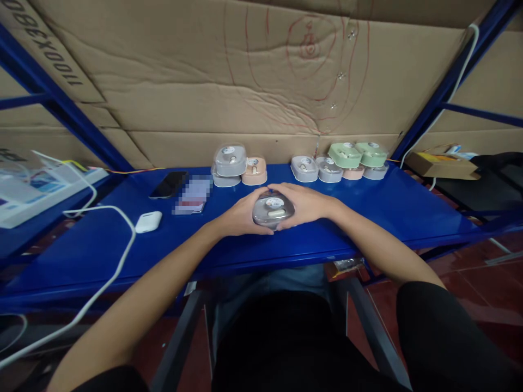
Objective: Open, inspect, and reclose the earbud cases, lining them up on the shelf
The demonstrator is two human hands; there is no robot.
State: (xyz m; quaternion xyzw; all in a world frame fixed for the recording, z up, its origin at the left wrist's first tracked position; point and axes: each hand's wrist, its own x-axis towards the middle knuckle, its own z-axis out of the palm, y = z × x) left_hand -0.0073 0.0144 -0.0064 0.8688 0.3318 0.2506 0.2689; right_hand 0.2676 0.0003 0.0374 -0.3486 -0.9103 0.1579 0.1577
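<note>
At frame centre, the left hand [241,215] and right hand [304,204] cup a grey earbud case [273,211] from both sides, fingers closed round it, steadying it on the blue shelf [408,207]; more cases [339,162] line the cardboard backing [183,81] above, a phone [169,184] and white cable [118,218] lie left

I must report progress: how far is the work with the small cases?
Looks done: cases along the back, a left group and a right group, some stacked. In hand: left hand and right hand both hold one grey case. What remains cannot be told.
</note>
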